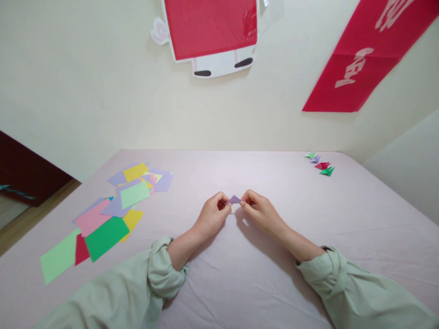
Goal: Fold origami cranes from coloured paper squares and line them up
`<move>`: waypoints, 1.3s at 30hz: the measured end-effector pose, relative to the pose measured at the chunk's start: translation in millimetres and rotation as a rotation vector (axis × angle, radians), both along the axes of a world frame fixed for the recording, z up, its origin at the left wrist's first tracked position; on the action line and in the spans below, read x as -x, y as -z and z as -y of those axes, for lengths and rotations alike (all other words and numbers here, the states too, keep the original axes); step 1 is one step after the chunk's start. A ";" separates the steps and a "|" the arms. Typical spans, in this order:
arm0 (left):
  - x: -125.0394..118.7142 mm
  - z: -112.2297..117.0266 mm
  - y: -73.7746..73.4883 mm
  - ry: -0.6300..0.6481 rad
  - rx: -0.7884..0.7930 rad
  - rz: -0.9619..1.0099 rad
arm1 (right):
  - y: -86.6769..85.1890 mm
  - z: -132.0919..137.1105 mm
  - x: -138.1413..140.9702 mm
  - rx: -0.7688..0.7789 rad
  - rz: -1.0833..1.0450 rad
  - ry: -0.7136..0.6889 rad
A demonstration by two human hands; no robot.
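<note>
A small folded purple paper piece (pixel 234 199) is pinched between both hands above the middle of the pale pink tablecloth (pixel 240 283). My left hand (pixel 212 214) grips its left end with curled fingers. My right hand (pixel 258 211) pinches its right end. Both forearms come from light green rolled sleeves. The paper is folded into a small triangle shape.
Several loose coloured paper sheets (pixel 106 214) lie scattered on the left of the table: green, yellow, pink, purple, red. Several small folded pieces (pixel 320 163) sit at the far right. A cream wall with red hangings (pixel 363 59) stands behind. The table's left edge drops to a wooden floor.
</note>
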State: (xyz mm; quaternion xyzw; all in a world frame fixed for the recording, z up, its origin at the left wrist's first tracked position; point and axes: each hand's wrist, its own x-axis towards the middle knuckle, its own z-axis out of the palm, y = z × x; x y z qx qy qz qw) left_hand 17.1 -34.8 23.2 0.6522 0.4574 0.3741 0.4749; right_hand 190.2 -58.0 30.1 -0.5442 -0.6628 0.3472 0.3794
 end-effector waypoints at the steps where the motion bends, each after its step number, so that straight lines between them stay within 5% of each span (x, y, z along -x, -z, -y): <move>1: 0.4 -0.5 0.4 -0.003 0.005 0.001 | -0.1 -0.3 -0.8 0.002 0.000 0.005; 18: 9.5 -13.8 14.9 -0.113 0.050 0.046 | 7.7 -7.7 -14.1 -0.044 0.010 0.086; 28: 4.0 -5.2 -0.1 0.084 0.059 0.112 | 1.4 0.5 -5.3 -0.082 0.114 -0.003; 39: 3.6 -4.4 4.1 0.157 0.051 0.074 | 3.6 -1.1 -6.6 -0.131 0.090 0.022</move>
